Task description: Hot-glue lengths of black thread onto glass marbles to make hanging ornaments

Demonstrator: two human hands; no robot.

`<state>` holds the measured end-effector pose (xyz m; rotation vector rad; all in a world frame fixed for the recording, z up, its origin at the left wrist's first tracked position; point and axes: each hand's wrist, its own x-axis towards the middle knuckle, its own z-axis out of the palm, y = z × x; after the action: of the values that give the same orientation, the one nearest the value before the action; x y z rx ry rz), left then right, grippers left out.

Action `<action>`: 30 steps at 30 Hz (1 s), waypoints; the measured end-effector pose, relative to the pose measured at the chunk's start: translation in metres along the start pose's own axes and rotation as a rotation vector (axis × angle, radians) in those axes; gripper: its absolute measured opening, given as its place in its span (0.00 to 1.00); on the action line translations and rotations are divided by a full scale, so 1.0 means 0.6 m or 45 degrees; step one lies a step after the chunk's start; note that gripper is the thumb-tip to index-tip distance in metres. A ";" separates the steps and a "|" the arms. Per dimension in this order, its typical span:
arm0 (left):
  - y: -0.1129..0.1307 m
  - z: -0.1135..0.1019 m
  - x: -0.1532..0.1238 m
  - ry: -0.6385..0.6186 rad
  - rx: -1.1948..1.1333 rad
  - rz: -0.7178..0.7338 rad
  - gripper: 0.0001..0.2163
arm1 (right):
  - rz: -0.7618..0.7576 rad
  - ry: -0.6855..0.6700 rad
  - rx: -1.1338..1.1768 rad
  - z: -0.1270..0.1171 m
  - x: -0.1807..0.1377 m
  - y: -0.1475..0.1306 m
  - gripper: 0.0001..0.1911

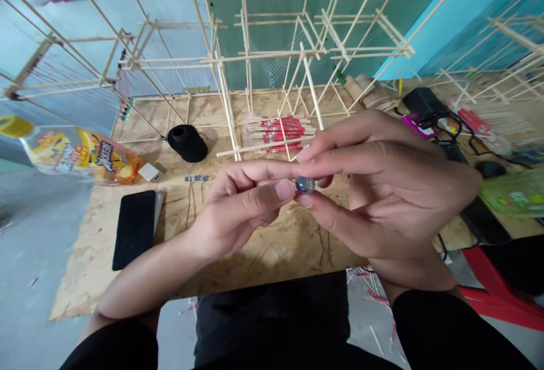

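Observation:
A small clear-blue glass marble (305, 185) is between my hands, above the board table. My right hand (395, 194) pinches it between the thumb below and the fingers above. My left hand (242, 205) is closed, thumb against forefinger, with its tips right beside the marble's left side; whatever it pinches is too small or hidden to make out. Left of my left hand, several small blue glass pieces (196, 178) lie on the table with thin brown cords (190, 204) trailing from them. More thin cords (325, 244) lie below my right hand.
Wooden stick frames (229, 103) stand across the back of the table (85, 256). Red-wrapped sticks (284, 134) lie behind my hands. At left are a phone (134, 228), a white charger (149, 172), a black pouch (187, 143) and a juice bottle (76, 154). A green bottle (516, 191) lies right.

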<state>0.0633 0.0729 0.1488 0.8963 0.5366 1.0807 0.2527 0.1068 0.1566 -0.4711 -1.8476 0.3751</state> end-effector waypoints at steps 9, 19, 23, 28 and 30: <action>0.011 -0.031 -0.027 0.014 0.470 0.264 0.12 | 0.173 -0.006 -0.117 -0.015 -0.006 -0.026 0.10; 0.037 -0.018 -0.025 0.179 0.814 0.513 0.03 | 0.241 -0.071 0.015 -0.019 -0.002 -0.030 0.09; 0.042 -0.016 -0.033 0.214 0.776 0.510 0.04 | 0.355 -0.148 0.028 -0.026 -0.002 -0.035 0.07; 0.049 -0.013 -0.037 0.325 0.838 0.491 0.04 | 0.327 -0.162 0.035 -0.024 0.000 -0.031 0.09; 0.051 -0.013 -0.038 0.339 0.879 0.509 0.03 | 0.293 -0.157 0.038 -0.022 0.001 -0.029 0.07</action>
<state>0.0326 0.0606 0.1692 1.5160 1.0158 1.4166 0.2626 0.0925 0.1695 -0.6551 -1.9090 0.5984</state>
